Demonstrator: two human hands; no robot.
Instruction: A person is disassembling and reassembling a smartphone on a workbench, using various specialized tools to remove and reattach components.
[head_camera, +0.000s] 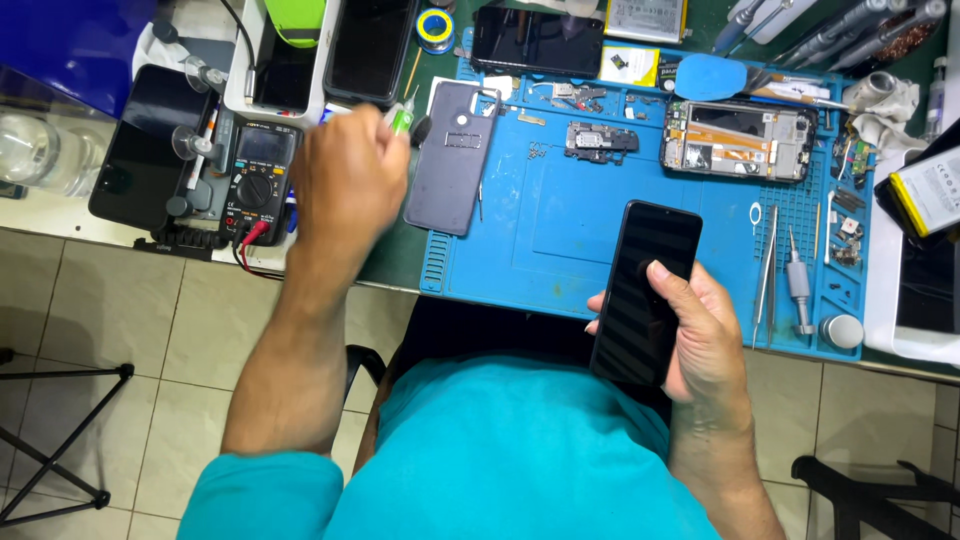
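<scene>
My right hand (700, 335) grips a black smartphone (645, 290) with a dark screen, thumb resting on the glass, held above the front edge of the blue work mat (560, 230). My left hand (345, 185) is raised over the bench's left side, fingers closed on a small green-and-clear syringe-like tool (400, 120); the hand is motion-blurred. A grey phone back cover (452, 160) lies just right of that tool. An opened phone frame with exposed boards (735, 140) rests at the mat's far right.
A black multimeter (258, 180) with red leads sits under my left hand. Dark phones (145, 145) lie at the left and back. Tweezers (768, 275) and a screwdriver (800, 290) lie at the mat's right. A white tray (915, 260) stands at the right edge.
</scene>
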